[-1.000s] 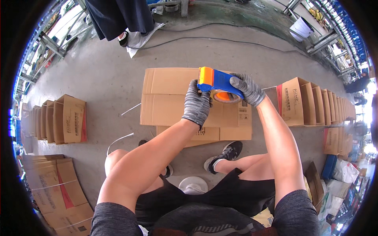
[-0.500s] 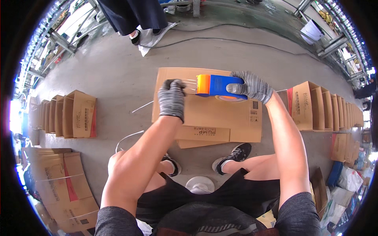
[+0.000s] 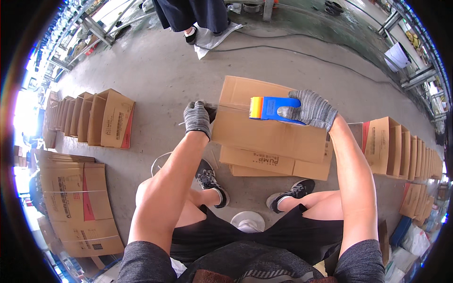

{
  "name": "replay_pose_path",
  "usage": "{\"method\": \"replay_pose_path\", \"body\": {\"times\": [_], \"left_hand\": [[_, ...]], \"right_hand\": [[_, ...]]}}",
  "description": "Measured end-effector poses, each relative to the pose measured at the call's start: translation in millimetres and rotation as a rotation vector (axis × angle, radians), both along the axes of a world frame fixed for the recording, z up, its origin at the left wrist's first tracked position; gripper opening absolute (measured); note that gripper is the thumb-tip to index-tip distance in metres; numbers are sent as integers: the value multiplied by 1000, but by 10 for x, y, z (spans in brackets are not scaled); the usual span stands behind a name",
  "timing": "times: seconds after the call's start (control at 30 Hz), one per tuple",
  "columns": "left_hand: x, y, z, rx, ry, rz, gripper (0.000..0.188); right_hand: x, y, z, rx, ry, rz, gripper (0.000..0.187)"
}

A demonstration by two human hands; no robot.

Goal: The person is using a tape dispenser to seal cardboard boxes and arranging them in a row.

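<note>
My right hand (image 3: pixel 313 111), in a grey knit glove, is closed around a blue tape dispenser (image 3: pixel 272 107) with a yellow-orange front. The dispenser is held over the upper part of a flattened brown carton (image 3: pixel 269 134). A strip of clear tape (image 3: pixel 230 108) runs from the dispenser's front toward my left hand (image 3: pixel 197 118), also gloved. My left fingers are closed at the tape's end, beside the carton's left edge. Under this carton lie more flattened cartons (image 3: pixel 264 161), partly covered, between my feet and my hands.
Rows of standing cartons flank me at left (image 3: pixel 115 120) and right (image 3: pixel 379 146). A strapped stack of flat cartons (image 3: pixel 75 203) lies near left. Ahead, a person's legs (image 3: pixel 200 14) stand by a white sheet, with a black cable (image 3: pixel 306 55) across the floor and a white bucket (image 3: pixel 398 56).
My left hand has moved left and down past the carton's edge, lengthening the tape. The dispenser appears tipped differently in my right hand. The whole view has shifted, and the top carton sits more tilted.
</note>
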State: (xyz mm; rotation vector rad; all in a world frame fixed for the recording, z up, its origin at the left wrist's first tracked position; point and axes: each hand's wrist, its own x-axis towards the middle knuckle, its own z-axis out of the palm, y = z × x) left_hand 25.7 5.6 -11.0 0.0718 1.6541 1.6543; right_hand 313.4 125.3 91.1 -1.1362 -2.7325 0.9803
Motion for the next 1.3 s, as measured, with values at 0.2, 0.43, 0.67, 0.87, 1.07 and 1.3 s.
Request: {"method": "replay_pose_path", "body": {"times": [0.2,0.43,0.67,0.87,1.07,1.3], "left_hand": [[-87,-27,-268,-202,135,-249,18],[-67,-26,-147,-481,-89,-499,29],[-145,-31,-237,-392,-205,-508,18],[-582,-281,-1211,-239,-367,-634,20],[-336,-52,-640,-83,1172,-270,27],[329,-79,379,-217,1318,-649,24]], "right_hand": [[-15,-22,3,-47,28,1,67],[5,-7,-88,-70,67,-17,67],[-11,-7,-106,-27,8,22,71],[-60,-32,-81,-27,22,40,70],[17,13,-128,-7,-47,23,71],[-2,-4,-78,-38,-51,31,69]]}}
